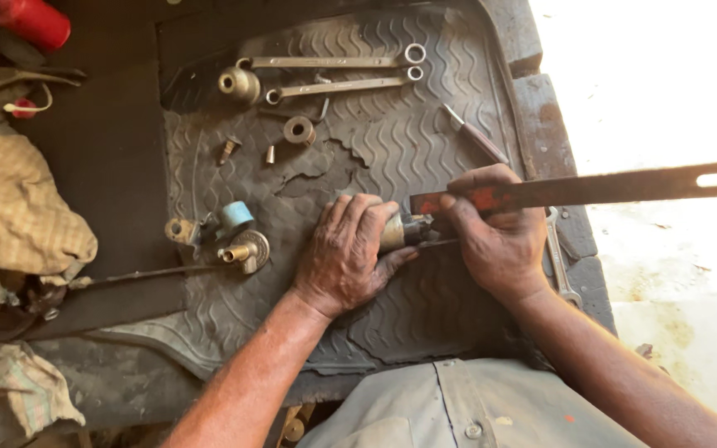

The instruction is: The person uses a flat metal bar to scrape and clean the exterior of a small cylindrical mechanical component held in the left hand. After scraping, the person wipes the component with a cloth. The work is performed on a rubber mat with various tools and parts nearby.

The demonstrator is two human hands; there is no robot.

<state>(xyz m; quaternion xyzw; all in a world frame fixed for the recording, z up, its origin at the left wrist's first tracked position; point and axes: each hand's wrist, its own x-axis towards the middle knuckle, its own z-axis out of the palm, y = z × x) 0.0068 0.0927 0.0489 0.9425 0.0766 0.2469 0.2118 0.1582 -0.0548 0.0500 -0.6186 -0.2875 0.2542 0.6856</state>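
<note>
My left hand (348, 253) presses down on a small brass fitting (394, 232) that lies on a worn black rubber mat (408, 124). Only the fitting's right end shows past my fingers. My right hand (499, 228) grips a long flat rusty metal bar (591, 189) with red paint near the grip and a slot hole at its far right end. The bar's left end sits at the fitting, and the bar reaches out to the right past the mat's edge.
Two ring spanners (334, 73) and a brass cap (240, 84) lie at the mat's top. A brass valve body with a blue cap (234, 236), small brass bits (299, 130), a screwdriver (476, 137) and a spanner (559, 257) lie around. Cloth (10, 207) sits at left.
</note>
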